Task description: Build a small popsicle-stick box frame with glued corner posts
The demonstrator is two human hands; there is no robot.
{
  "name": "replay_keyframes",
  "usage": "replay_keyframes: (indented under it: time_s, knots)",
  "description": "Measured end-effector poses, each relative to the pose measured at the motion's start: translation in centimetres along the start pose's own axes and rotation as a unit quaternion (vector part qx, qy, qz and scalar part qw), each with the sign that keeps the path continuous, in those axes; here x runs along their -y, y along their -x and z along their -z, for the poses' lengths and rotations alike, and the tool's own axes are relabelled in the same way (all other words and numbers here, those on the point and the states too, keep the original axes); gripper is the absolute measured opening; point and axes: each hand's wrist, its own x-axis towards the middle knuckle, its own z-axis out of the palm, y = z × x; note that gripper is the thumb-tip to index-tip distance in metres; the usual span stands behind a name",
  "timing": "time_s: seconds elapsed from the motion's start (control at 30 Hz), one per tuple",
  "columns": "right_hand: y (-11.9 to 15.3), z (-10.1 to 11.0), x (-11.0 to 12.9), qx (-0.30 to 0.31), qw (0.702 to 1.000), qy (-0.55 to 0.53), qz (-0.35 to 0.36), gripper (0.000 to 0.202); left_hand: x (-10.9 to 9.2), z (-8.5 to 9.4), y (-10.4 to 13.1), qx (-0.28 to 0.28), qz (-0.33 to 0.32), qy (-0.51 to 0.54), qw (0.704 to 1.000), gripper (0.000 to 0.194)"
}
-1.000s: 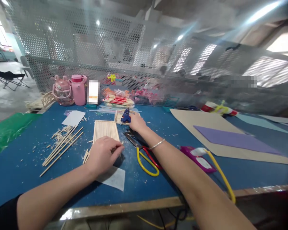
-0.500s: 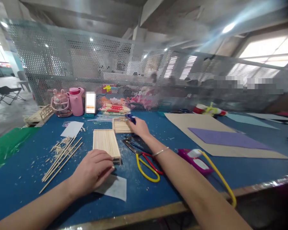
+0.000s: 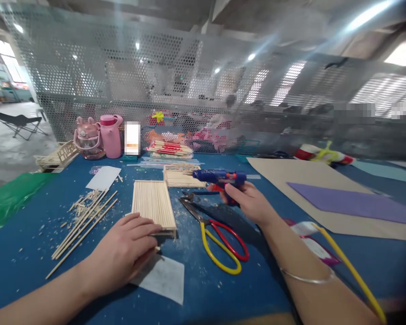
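My right hand (image 3: 253, 198) is closed around the handle of a blue hot glue gun (image 3: 219, 177). Its nozzle points left, above a small frame of wooden sticks (image 3: 181, 178), and a clear glue stick juts from its back. At the near edge of a panel of pale wooden sticks (image 3: 152, 203) lies my left hand (image 3: 128, 248), its fingers curled and touching that edge. The pale end of a short wooden stick (image 3: 158, 248) shows at those fingertips; the thumb is mostly hidden. Beneath this hand is a white paper sheet (image 3: 165, 275).
Scissors (image 3: 219, 243) with red and yellow handles lie between my hands, beside dark-handled pliers. Loose sticks (image 3: 84, 225) and scraps are at left. Pink bottles (image 3: 111, 137) and bundled sticks (image 3: 169, 148) stand behind. Purple foam (image 3: 352, 203) lies on brown board (image 3: 277, 174) at right.
My right hand has lifted the glue gun from the back of the table and brought it nearer and to the right. My left hand stays by the panel. The view has shifted slightly.
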Motion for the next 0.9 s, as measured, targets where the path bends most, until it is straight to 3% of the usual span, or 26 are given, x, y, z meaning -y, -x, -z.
replay_keyframes:
  time_s: [0.2,0.47,0.9]
  knots:
    - [1.4,0.7,1.1,0.092,0.995,-0.034,0.024,0.045,-0.2,0.0,0.5,0.006,0.037,0.023,0.999,0.016]
    - [2.6,0.8,2.3,0.155,0.987,-0.02,0.029,0.034,-0.1,-0.2,0.7,0.008,0.039,0.034,0.999,0.016]
    - [2.1,-0.2,2.6,0.225,0.971,0.071,0.042,0.044,0.0,-0.1,0.9,0.014,0.042,0.026,0.999,0.017]
